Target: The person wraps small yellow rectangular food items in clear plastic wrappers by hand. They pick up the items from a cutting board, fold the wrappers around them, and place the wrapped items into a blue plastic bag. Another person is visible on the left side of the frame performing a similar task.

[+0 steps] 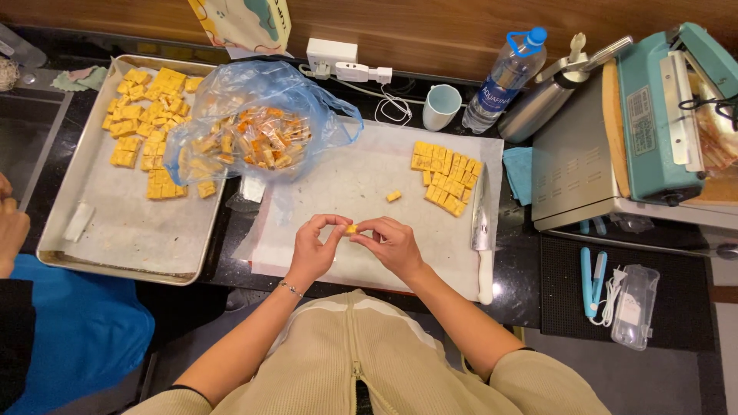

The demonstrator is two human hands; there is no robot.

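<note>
Confectionery kitchen, baking tray point(54, 230) of cut candy, knife point(483, 230), heat sealer point(653, 115)

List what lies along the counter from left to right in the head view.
Metal tray of yellow cubes → blue plastic bag of wrapped pieces → left hand → right hand → knife → teal sealing machine.

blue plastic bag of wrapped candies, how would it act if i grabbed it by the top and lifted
The blue plastic bag looks thin and crumpled, so it would probably be floppy and sag around its load. The wrapped candies lie loose inside, so they would likely slide to the bottom. Its mouth gapes open, so tipping it could spill some.
</note>
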